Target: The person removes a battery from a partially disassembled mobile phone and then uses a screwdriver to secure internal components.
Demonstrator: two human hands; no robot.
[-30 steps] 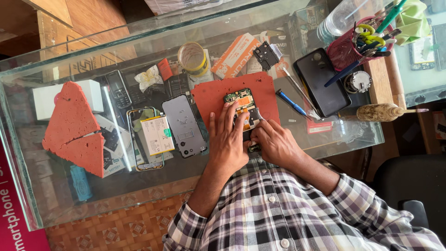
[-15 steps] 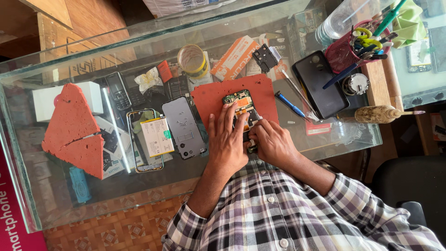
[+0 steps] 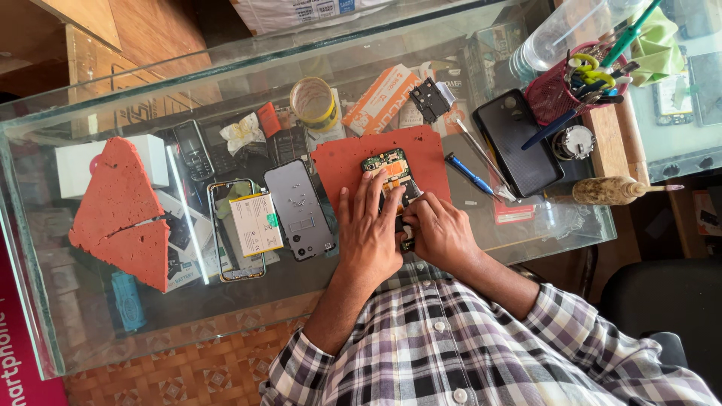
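An opened phone with its green circuit board showing lies on a red rubber mat on the glass counter. My left hand rests flat on the mat with its fingertips pressing the phone's near end. My right hand is curled beside it, pinching something small at the phone's lower edge; what it pinches is hidden by the fingers. A dark phone back cover and a phone frame with a white battery lie just left of my left hand.
A blue screwdriver, tweezers and a black phone lie to the right. A red tool cup, a tape roll, an orange box stand behind. A red triangular foam pad sits far left. The counter's near edge is close.
Both hands stay on the phone; the fingers have shifted only slightly at its lower edge. Nothing else on the counter has moved.
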